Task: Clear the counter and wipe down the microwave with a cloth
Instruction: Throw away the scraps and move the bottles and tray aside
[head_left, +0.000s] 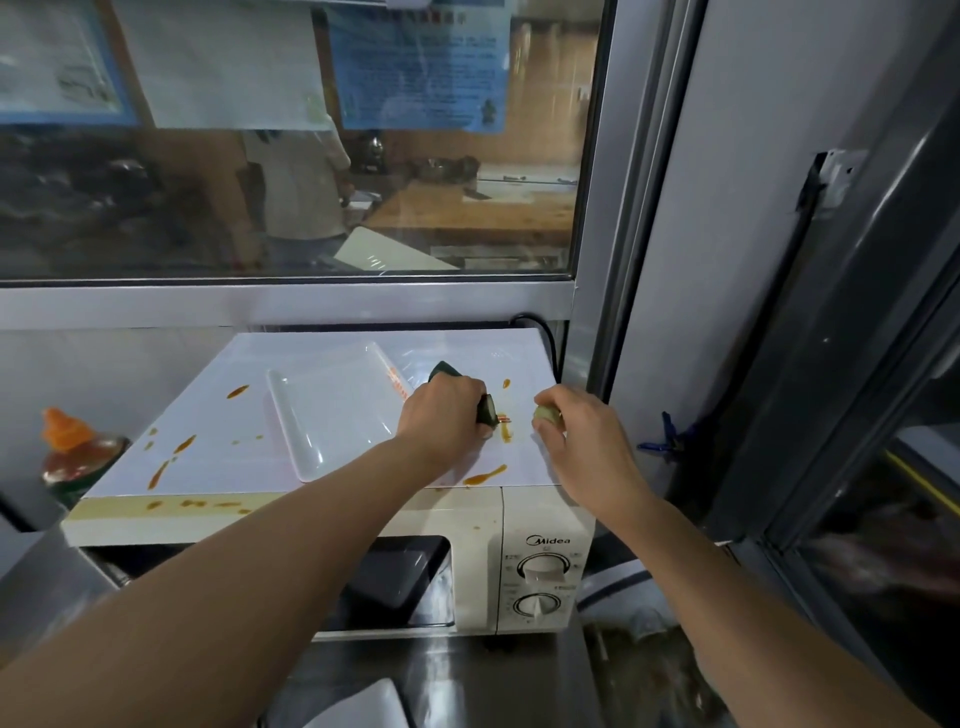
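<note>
Bottle: sauce bottle (78, 457) with an orange cap stands at the far left, beside the microwave and lower than its top; dark body, label blurred
Microwave: cream microwave (467, 525) sits on a steel counter (498, 675) under a glass window (291, 197); its white top is streaked and dotted with orange-brown sauce stains (166, 467), heaviest along the left side and front lip, with more near the hands
Dish: long clear plastic tray (311, 415) lies on the microwave top, left of centre, running diagonally from the back toward the front
Left hand: left hand (441, 421) rests on the microwave top right of the tray; fingers curled round a dark green object (488, 408), one end poking out behind the knuckles, the other past the thumb; what the object is, I cannot tell
Stain between hands: small smear (506, 428) sits just beside the left hand's fingertips, on the top panel
Right hand: right hand (576, 431) hovers at the right edge of the top; fingers curled, pinching a small pale green round piece (545, 414)
Controls: two dials (540, 571) on the front panel under the brand mark
Cable: black cord (545, 338) loops behind the back right corner
Clip: blue clip (670, 434) by the metal frame to the right
</note>
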